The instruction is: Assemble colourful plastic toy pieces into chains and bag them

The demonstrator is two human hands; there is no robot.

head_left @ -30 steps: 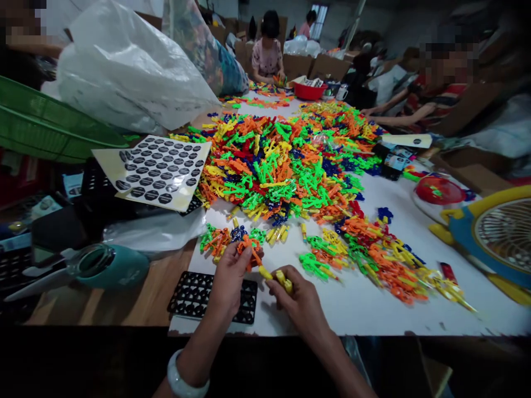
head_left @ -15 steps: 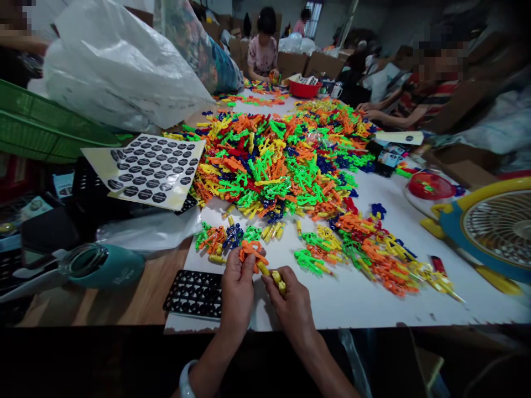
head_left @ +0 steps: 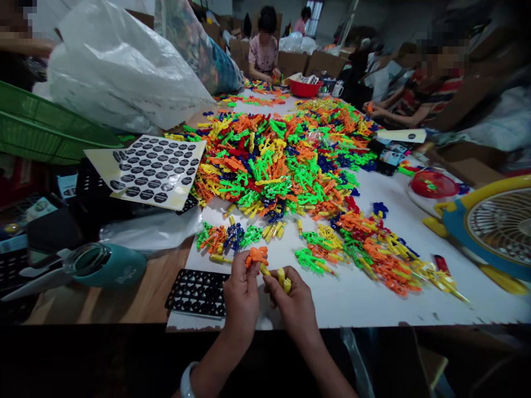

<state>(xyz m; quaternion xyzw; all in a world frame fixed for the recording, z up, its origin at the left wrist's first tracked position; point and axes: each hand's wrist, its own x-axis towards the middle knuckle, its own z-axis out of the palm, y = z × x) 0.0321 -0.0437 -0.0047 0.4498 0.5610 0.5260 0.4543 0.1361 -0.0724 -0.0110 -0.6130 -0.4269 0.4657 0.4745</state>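
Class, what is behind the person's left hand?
Behind the left hand, part of a black tray shows on the white tabletop; the hand covers the tray's right end, so that cannot be seen.

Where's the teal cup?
The teal cup is at the head view's lower left, on the wooden surface, left of the black tray near the left hand.

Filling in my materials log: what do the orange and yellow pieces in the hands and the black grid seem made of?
Orange piece: likely moulded plastic, low gloss, from its bright, even colour.
Yellow pieces: probably plastic too, smooth and evenly coloured; too small for certainty.
Black grid: perhaps rigid plastic, from its regular holes and flat shape; finish unclear.
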